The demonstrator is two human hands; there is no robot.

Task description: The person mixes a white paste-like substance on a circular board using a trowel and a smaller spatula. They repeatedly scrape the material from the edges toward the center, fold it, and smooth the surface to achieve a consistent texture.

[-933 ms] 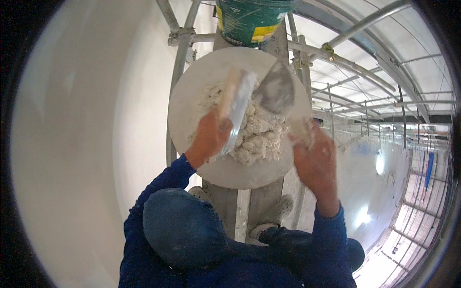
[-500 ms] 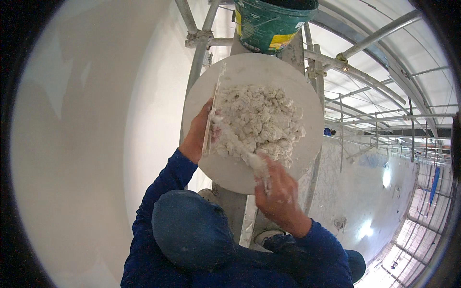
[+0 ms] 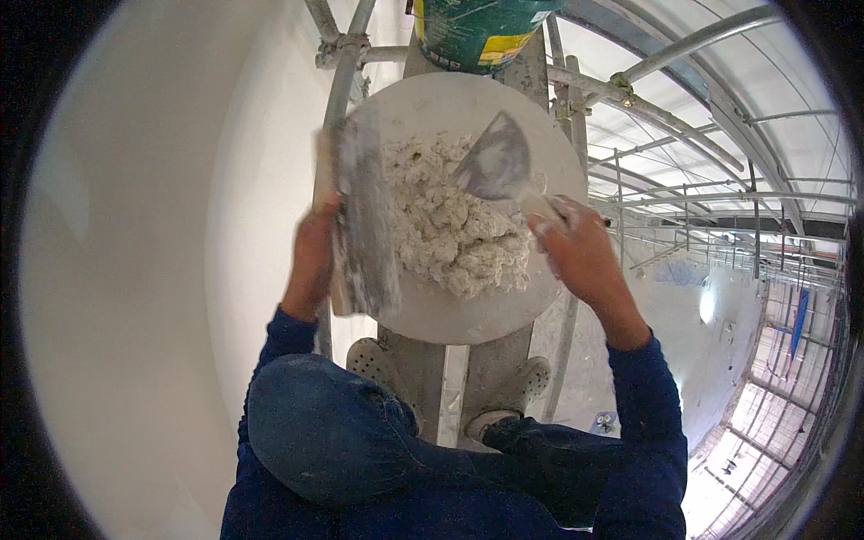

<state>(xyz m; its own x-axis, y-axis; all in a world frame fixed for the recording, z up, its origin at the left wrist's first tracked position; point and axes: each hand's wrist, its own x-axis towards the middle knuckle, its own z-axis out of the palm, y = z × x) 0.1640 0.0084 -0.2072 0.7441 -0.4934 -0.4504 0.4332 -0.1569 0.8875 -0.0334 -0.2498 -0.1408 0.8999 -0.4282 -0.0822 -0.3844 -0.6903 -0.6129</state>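
A lumpy off-white heap of plaster [image 3: 459,229] lies on a round pale board [image 3: 468,319] in front of me. My left hand [image 3: 315,252] grips a rectangular plastering trowel [image 3: 364,216] by its back, at the board's left edge. Its long metal blade, smeared with white, faces the heap and is blurred by motion. My right hand [image 3: 580,247] is closed round the handle of a putty knife [image 3: 497,162]. The wide, plaster-streaked blade hangs over the heap's far right part; whether it touches the plaster I cannot tell.
A green bucket [image 3: 477,31] stands behind the board on the scaffold planks [image 3: 409,369]. Steel scaffold tubes [image 3: 346,76] rise on both sides. A smooth pale wall [image 3: 135,270] is close at my left. My feet in perforated clogs [image 3: 517,387] rest on the planks below.
The trowel has turned from edge-on to show its blade and moved left with my left hand. My right hand has swung up and right, with the putty knife's blade now over the heap.
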